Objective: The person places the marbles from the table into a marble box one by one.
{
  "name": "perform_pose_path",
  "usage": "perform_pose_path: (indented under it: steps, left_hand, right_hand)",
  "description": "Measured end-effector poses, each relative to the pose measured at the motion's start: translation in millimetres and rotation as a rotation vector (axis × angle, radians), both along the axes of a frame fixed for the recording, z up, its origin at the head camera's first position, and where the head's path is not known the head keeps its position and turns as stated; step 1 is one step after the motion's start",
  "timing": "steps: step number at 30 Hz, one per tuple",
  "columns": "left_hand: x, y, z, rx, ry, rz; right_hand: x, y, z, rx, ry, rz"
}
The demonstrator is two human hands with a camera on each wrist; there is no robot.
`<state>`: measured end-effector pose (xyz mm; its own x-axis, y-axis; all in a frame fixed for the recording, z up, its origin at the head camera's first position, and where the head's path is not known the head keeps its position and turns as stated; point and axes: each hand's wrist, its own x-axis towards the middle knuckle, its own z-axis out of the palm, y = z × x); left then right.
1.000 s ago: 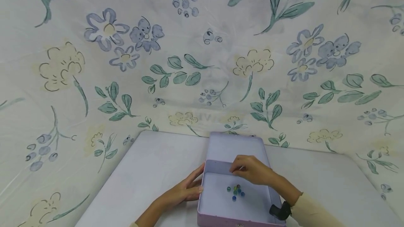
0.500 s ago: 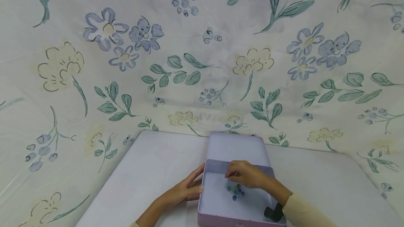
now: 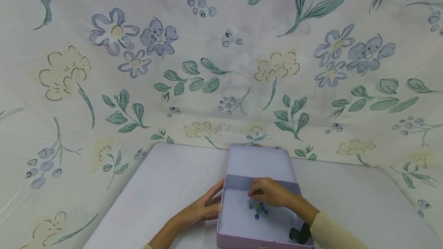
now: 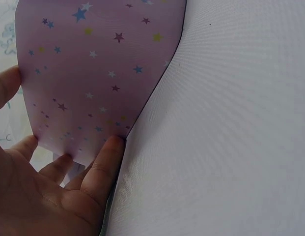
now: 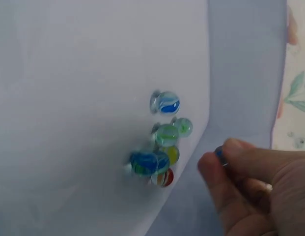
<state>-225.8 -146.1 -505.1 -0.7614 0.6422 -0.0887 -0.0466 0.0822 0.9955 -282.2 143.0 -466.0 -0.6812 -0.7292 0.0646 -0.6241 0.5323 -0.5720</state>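
A shallow lavender tin box point(image 3: 238, 222) lies with its lid folded back. On its floor several glass marbles point(image 5: 167, 104), blue, green, yellow and red-streaked, sit in a loose cluster. Between thumb and fingertips my right hand point(image 3: 270, 192) pinches a small blue marble point(image 5: 220, 154), held above the box floor just behind the cluster. With fingers extended, my left hand point(image 3: 199, 212) rests against the box's left outer wall. That wall point(image 4: 98, 73), seen in the left wrist view, is pink with coloured stars.
The lid point(image 3: 259, 160) lies flat behind the box. Both rest on a white table point(image 3: 166, 180), which meets a floral-printed sheet point(image 3: 207, 107) at its back edge. A black wrist camera point(image 3: 300, 234) on the right wrist overhangs the box's front right corner.
My right hand has moved left and slightly nearer, from the box's back wall to just behind the marbles, then stayed almost still. The left hand has kept its place on the box.
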Motion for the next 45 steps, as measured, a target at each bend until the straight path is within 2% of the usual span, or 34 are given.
perform_pose_path:
  steps: [7,19,27,34,39,45]
  left_hand:
    - [-0.4,-0.4,-0.7,0.0,0.002,-0.006]
    - [-1.4,-0.8,0.1,0.012,0.002,-0.006]
    - [0.2,-0.8,-0.6,0.009,-0.006,-0.007]
    - [-0.4,-1.8,-0.3,0.014,0.001,-0.011]
    - [1.2,-2.0,-0.4,0.024,-0.001,-0.021]
    - [3.6,-0.9,0.1,0.019,-0.002,-0.007]
  right_hand:
    - [-2.1,3,-7.2,0.036,0.009,-0.011]
    - [-3.6,6,-11.2,0.053,0.035,0.015]
    - [-0.9,7,-14.3,0.064,-0.012,0.0]
    - [-1.3,7,-16.6,0.062,0.005,0.006]
    - [-0.1,7,-18.0,0.076,-0.018,0.013]
    - [1.1,8,-16.7,0.098,-0.002,0.021]
